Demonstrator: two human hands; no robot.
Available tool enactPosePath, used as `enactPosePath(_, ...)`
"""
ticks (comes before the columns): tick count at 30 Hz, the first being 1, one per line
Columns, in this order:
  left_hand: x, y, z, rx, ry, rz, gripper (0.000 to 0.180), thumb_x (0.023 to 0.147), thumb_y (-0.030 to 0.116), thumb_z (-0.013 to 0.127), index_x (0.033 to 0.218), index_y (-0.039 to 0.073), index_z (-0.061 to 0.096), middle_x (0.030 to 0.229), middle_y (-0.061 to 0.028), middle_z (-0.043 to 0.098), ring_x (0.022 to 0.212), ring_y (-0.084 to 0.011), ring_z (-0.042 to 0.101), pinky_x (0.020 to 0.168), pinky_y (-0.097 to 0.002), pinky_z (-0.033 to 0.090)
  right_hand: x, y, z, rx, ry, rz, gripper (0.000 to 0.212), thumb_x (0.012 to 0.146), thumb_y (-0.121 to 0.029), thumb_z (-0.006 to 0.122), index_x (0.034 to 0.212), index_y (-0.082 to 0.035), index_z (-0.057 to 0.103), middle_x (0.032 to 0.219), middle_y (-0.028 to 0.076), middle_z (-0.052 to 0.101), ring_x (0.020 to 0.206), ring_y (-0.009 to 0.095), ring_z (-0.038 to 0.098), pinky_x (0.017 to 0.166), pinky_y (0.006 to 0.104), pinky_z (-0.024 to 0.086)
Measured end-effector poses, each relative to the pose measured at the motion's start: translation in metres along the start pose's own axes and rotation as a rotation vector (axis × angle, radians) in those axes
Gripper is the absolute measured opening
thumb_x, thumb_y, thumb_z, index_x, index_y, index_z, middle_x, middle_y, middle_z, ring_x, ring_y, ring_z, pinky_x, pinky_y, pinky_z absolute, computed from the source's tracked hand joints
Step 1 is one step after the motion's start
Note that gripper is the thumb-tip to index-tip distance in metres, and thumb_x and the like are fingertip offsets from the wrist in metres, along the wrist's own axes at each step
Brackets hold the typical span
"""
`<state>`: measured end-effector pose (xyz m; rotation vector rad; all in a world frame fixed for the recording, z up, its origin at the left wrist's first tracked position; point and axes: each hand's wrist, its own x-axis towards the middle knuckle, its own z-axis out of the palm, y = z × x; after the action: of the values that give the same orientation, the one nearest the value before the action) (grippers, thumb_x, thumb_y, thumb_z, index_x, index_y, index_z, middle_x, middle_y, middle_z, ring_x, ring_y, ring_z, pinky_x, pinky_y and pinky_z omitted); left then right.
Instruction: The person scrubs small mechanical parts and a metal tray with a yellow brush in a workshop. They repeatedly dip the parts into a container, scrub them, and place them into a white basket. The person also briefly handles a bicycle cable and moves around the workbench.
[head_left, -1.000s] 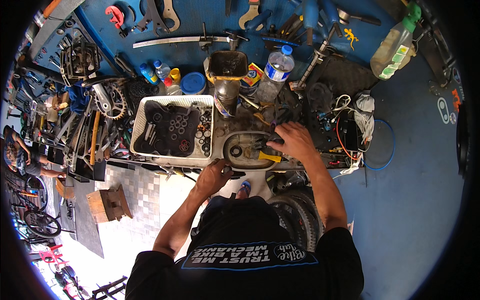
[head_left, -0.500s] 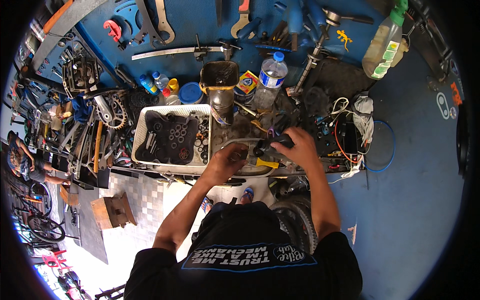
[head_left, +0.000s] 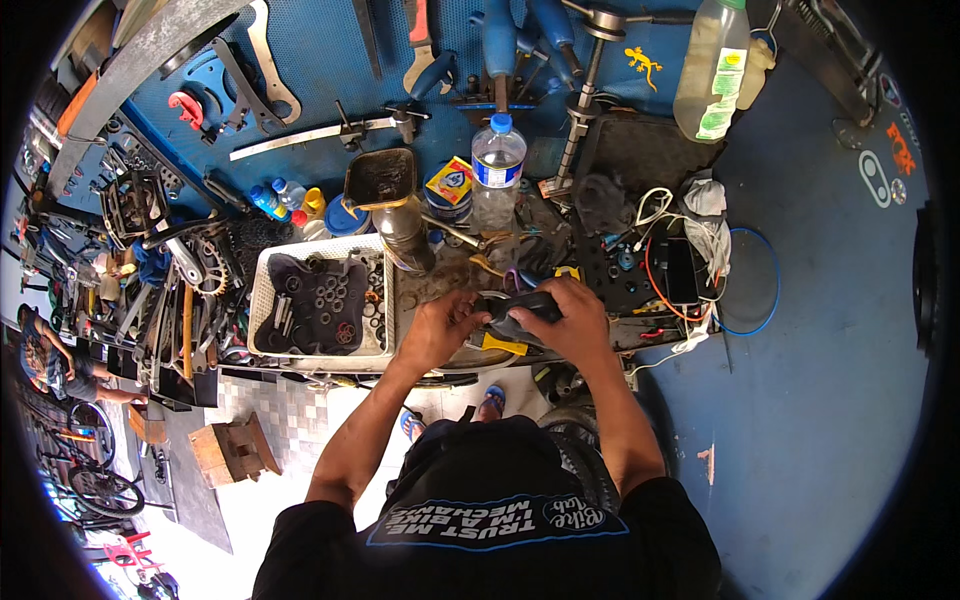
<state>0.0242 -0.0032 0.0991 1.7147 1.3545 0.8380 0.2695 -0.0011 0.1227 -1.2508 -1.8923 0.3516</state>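
Both hands meet at the front edge of the workbench (head_left: 420,290) over a dark, rounded black part (head_left: 535,303) whose kind I cannot make out. My right hand (head_left: 578,322) wraps around its right side, thumb toward the middle. At the left end, my left hand (head_left: 437,330) pinches it, or a small thing against it; my fingers hide which. A pale curved edge shows between the hands. Just below them lies a yellow-handled tool (head_left: 503,345). Behind the right hand sits a second yellow piece (head_left: 568,273).
A white basket (head_left: 390,305) of small metal parts stands left. Behind are an open-topped container (head_left: 380,180) and a clear bottle (head_left: 495,205) with blue cap. Cables and a black phone-like slab (head_left: 682,270) lie right. Tools hang on the blue board. A person (head_left: 50,350) is far left.
The view has shifted, so the bench things sit further left. My left hand has closed in on the black part, and the two hands are nearer each other.
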Motion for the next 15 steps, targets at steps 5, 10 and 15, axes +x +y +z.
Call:
enactPosePath(5, 0.003, 0.003, 0.005, 0.117, 0.006, 0.071, 0.037, 0.093, 0.022, 0.084, 0.119, -0.001, 0.071, 0.080, -0.0106, 0.070, 0.069, -0.0176, 0.067, 0.066, -0.0362, 0.054, 0.002, 0.003, -0.001, -0.185, -0.015, -0.203, 0.046, 0.082, -0.048, 0.087, 0.093, -0.007, 0.069, 0.090, 0.010, 0.072, 0.086, 0.032, 0.070, 0.077, 0.0431, 0.056)
enactPosePath(10, 0.005, -0.004, 0.008, 0.032, -0.046, 0.135, 0.035, 0.095, 0.023, 0.082, 0.119, 0.000, 0.072, 0.079, -0.0080, 0.069, 0.069, -0.0148, 0.067, 0.064, -0.0340, 0.055, 0.000, 0.005, -0.008, -0.196, -0.034, -0.228, 0.046, 0.083, -0.051, 0.085, 0.092, -0.008, 0.070, 0.092, 0.009, 0.072, 0.089, 0.029, 0.069, 0.079, 0.0423, 0.054)
enactPosePath(15, 0.006, -0.014, 0.016, -0.361, -0.175, -0.320, 0.027, 0.098, 0.019, 0.079, 0.109, -0.004, 0.072, 0.080, -0.0069, 0.070, 0.068, -0.0127, 0.068, 0.060, -0.0296, 0.059, -0.011, 0.001, -0.006, -0.308, -0.080, -0.409, 0.042, 0.084, -0.048, 0.085, 0.094, -0.010, 0.070, 0.093, 0.005, 0.070, 0.093, 0.026, 0.066, 0.082, 0.0416, 0.052)
